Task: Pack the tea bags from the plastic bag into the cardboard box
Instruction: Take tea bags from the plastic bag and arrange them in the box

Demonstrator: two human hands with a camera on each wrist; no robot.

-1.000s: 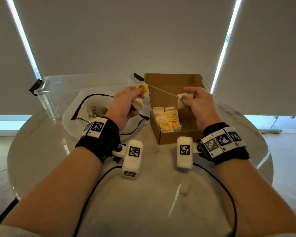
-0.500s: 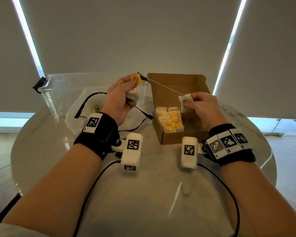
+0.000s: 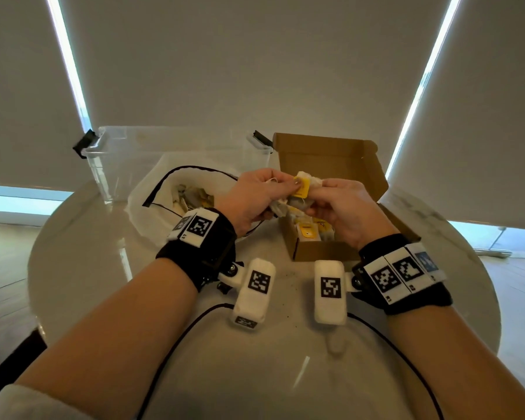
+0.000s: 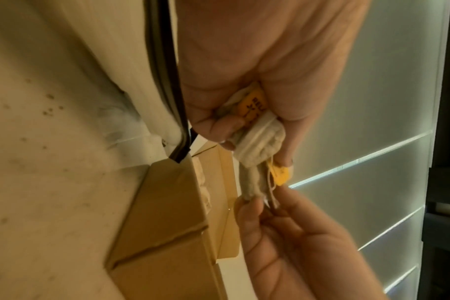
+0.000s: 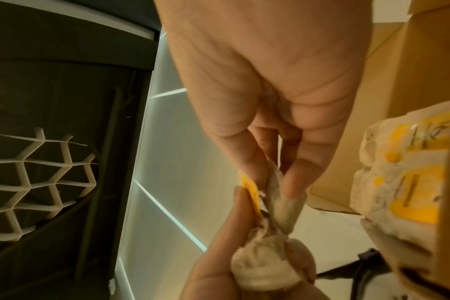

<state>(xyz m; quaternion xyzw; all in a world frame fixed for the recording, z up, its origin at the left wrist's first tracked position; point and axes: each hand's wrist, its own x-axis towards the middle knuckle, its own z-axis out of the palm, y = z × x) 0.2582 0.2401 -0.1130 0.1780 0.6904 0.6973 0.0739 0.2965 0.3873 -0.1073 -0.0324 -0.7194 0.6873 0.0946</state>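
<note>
My two hands meet just above the left wall of the open cardboard box. My left hand grips a small bundle of tea bags and presses a yellow tag with its thumb. My right hand pinches the free tea bag by its paper top, right against the left fingers. Several tea bags with yellow tags are packed in rows in the box. The white plastic bag lies open to the left with more tea bags inside.
A clear plastic bin stands behind the bag at the back left. The box lid stands upright behind my hands. Black cables run from both wrist cameras across the round marble table; small crumbs lie near the box.
My hands were apart with a string stretched taut between the yellow tag and the tea bag. They have come together over the box's left side, and the string is no longer stretched.
</note>
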